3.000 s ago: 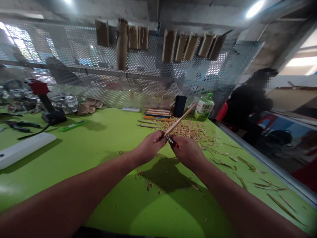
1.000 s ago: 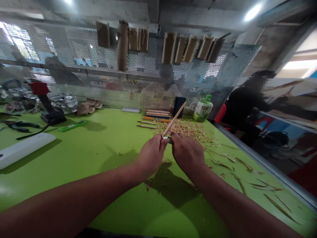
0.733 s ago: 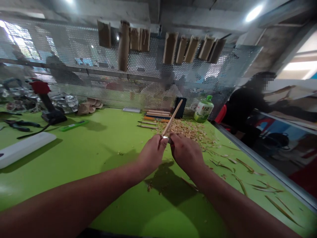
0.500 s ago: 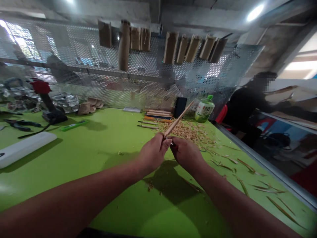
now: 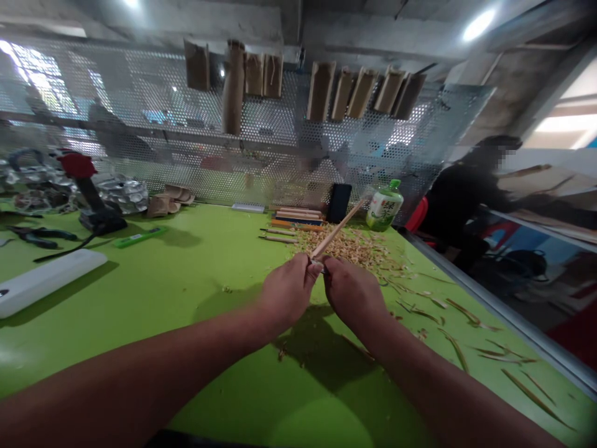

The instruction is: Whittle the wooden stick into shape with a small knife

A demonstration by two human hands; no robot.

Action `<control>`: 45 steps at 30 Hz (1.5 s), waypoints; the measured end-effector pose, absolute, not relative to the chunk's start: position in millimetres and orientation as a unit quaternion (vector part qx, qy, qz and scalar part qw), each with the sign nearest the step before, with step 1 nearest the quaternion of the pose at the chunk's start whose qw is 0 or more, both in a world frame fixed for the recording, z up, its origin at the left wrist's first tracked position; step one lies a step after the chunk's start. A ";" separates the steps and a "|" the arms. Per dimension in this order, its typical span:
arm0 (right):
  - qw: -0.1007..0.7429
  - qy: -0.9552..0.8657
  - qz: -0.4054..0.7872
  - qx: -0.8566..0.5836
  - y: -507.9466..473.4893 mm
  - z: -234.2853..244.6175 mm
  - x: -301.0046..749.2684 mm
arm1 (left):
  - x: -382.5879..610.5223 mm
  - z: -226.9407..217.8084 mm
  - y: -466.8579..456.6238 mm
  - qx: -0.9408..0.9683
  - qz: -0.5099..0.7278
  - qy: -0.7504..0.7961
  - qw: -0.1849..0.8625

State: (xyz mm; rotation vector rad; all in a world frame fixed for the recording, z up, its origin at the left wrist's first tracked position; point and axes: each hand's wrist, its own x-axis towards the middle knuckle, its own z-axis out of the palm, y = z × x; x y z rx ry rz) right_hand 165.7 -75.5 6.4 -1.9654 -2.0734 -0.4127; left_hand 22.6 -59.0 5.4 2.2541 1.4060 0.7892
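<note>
Wooden stick [image 5: 338, 229] angles up over the middle of the green surface [image 5: 186, 280]. Left hand [image 5: 288, 292] fingers pinch its lower end, and right hand [image 5: 352, 292] fingers are curled shut beside them. Shavings [image 5: 359, 246] are heaped behind, with a bottle [image 5: 384, 210] near the far right corner and a perforated screen [image 5: 140, 124] along the far edge.

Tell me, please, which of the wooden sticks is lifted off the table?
The stick held in the left hand, slanting up toward the bottle; the other sticks lie flat farther back.
</note>
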 end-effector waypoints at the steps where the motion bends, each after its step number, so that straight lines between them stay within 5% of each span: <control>1: 0.125 -0.710 -0.157 -0.675 -76.2 6.6 165.3 | 23.3 4.2 -58.9 0.797 0.286 0.500 0.181; 15: 0.128 -0.717 -0.266 -0.632 -75.2 9.5 167.5 | 26.2 2.0 -57.5 0.763 0.354 0.489 0.228; 24: 0.110 -0.716 -0.250 -0.643 -74.6 11.7 162.0 | 28.1 1.0 -55.2 0.695 0.393 0.461 0.386; 30: 0.146 -0.705 -0.175 -0.672 -71.5 8.8 161.7 | 28.2 0.0 -56.8 0.609 0.397 0.372 0.577; 45: 0.373 -0.673 0.092 -0.632 -49.6 -10.6 174.9 | 21.0 11.4 -49.3 0.494 0.339 0.295 0.745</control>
